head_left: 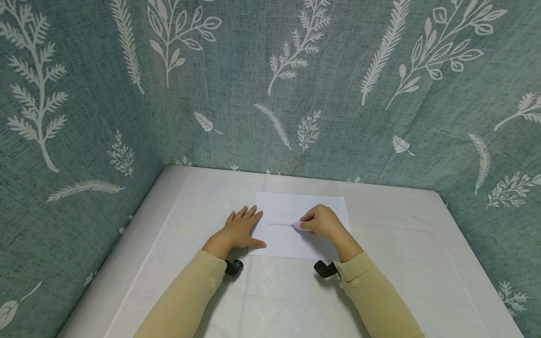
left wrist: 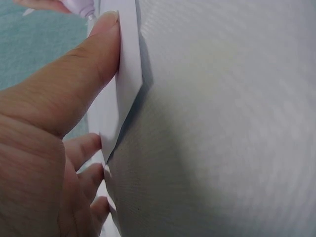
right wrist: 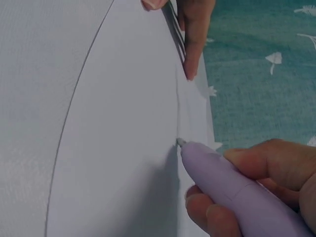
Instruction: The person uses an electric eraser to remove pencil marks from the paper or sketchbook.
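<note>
A sheet of white paper (head_left: 287, 249) lies on the white-covered table, with a faint thin line (head_left: 276, 224) across its middle. My right hand (head_left: 325, 220) grips a thick lavender pen (right wrist: 237, 192) with a small metal tip. That tip sits on the paper at the right end of the line. At the sheet's left edge my left hand (head_left: 240, 229) rests with its fingers spread. Its thumb (left wrist: 94, 54) lies on the paper near the lower left corner, which lifts slightly in the left wrist view.
White cloth covers the table (head_left: 401, 244) on all sides of the paper. Behind and to both sides hangs a green curtain (head_left: 236, 84) with white leaf prints. A black wrist camera (head_left: 234, 267) sits at the left cuff, another black wrist camera (head_left: 324, 269) at the right.
</note>
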`<state>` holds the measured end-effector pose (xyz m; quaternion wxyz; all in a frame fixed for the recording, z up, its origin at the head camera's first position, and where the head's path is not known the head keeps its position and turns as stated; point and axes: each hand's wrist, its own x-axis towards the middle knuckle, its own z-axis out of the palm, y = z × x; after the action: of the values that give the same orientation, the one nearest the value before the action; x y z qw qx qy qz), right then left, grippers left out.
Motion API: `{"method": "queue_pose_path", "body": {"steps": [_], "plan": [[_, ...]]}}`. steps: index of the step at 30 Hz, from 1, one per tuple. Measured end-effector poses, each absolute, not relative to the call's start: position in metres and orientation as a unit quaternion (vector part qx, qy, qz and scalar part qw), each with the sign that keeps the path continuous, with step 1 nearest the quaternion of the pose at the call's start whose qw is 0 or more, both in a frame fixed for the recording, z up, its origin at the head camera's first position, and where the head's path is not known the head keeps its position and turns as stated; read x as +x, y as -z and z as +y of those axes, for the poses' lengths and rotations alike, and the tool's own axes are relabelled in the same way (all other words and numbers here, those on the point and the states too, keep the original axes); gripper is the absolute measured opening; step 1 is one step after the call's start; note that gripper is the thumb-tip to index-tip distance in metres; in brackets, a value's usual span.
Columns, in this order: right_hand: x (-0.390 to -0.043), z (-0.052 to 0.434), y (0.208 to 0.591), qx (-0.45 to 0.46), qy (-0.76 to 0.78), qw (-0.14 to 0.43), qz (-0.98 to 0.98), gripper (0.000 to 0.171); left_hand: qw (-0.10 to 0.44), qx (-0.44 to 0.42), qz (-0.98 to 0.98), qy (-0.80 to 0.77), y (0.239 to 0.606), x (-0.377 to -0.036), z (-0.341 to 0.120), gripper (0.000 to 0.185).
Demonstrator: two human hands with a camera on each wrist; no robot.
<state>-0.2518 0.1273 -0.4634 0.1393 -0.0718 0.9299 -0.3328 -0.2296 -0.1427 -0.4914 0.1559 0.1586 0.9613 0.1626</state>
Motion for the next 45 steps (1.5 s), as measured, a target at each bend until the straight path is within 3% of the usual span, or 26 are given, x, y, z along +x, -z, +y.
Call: {"method": "queue_pose_path", "body": {"steps": [25, 45], "plan": [[-0.252, 0.137, 0.472, -0.065, 0.362, 0.138, 0.92, 0.019, 0.157, 0.157, 0.961, -0.162, 0.491, -0.231, -0.141, 0.105], [-0.253, 0.134, 0.47, -0.088, 0.346, 0.098, 0.929, 0.015, 0.157, 0.16, 0.96, -0.168, 0.489, -0.229, -0.142, 0.104]]}}
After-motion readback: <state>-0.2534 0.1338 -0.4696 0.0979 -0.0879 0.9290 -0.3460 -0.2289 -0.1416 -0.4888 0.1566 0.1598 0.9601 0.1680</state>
